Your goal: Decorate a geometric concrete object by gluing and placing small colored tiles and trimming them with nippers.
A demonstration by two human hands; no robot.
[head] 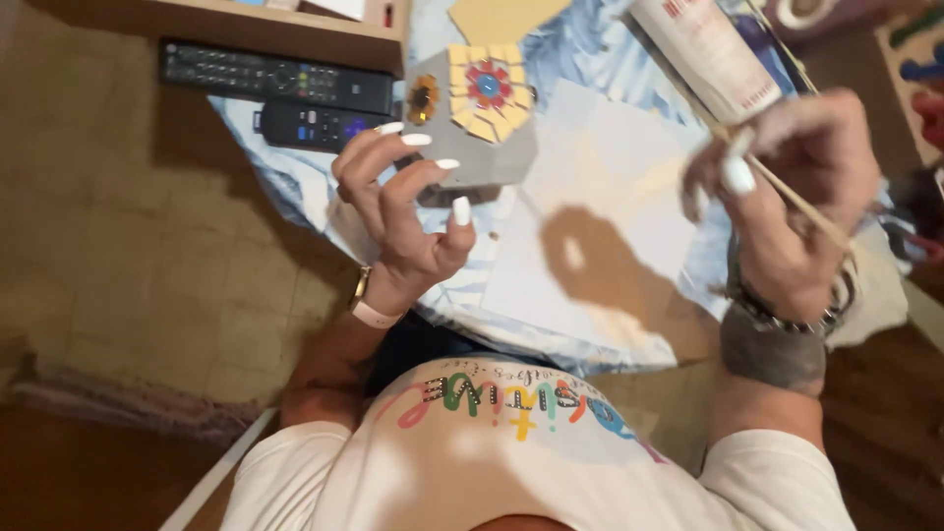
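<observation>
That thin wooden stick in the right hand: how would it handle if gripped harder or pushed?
The thin wooden stick looks slender, so probably light and liable to flex or snap. The right hand pinches it with fingertips, suggesting little weight. Laid down, its round shape would likely roll.

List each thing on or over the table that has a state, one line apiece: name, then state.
left hand: raised, fingers curled, holding nothing
right hand: pinching a thin wooden stick
grey box: resting on the table, mosaic tiles on top
white tube: lying tilted
two remotes: lying flat, untouched
</observation>
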